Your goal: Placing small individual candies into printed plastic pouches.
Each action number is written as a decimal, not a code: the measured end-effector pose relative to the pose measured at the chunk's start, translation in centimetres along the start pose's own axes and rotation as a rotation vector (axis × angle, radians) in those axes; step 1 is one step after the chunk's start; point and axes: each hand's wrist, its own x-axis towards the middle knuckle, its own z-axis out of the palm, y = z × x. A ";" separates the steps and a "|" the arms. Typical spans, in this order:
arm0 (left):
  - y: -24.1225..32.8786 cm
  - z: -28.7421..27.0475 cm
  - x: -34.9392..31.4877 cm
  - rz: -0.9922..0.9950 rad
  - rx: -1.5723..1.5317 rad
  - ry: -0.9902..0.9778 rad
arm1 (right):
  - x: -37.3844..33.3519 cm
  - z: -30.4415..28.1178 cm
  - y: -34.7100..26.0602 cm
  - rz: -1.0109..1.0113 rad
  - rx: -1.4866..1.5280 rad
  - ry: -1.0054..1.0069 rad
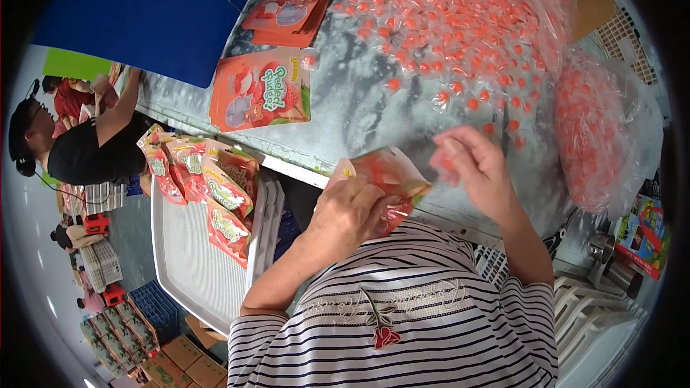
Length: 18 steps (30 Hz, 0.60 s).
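My left hand [343,214] is closed on a pink printed pouch [388,170], held upright in front of my striped shirt at the table's near edge. Just to the right of the pouch's top, my right hand [480,172] has its fingers curled round some clear-wrapped red candies [443,165], blurred by motion; how many cannot be made out. Beyond both hands spreads a pile of the same wrapped candies [460,18]. Flat pouches lie in a stack [251,93] on the table to the left, with another stack [287,7] behind it.
At my left, a white tray [190,251] holds several filled pouches [228,190]. A big clear bag of candies [593,133] sits at the table's right end. A blue panel [144,14] rises at the far left, near a co-worker in black [100,144]. Cartons [183,359] stand lower left.
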 end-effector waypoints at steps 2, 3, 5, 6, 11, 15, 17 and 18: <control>0.4 0.2 0.1 0.063 0.030 -0.014 | 0.2 1.6 -1.5 -0.258 -0.091 -0.157; 0.8 0.2 0.1 0.077 0.044 -0.032 | 0.2 1.7 -2.1 -0.261 -0.090 -0.155; 1.7 -0.3 0.3 0.108 0.062 -0.039 | 0.6 1.8 -2.9 -0.438 -0.498 -0.412; 1.7 -0.3 0.1 0.114 0.060 -0.040 | 0.6 1.9 -3.0 -0.439 -0.500 -0.406; 3.0 -1.2 0.0 0.405 0.142 -0.027 | 1.1 3.1 -3.4 -0.363 -0.714 -0.893; 3.9 -2.0 -0.2 0.528 0.110 -0.079 | 1.5 3.8 -3.3 -0.342 -0.552 -1.171; 3.3 -1.8 0.2 0.480 0.080 -0.090 | 0.5 3.4 -3.1 -0.383 -0.543 -0.981; 3.0 -1.7 0.2 0.487 0.076 -0.091 | 0.1 3.3 -3.0 -0.433 -0.524 -0.814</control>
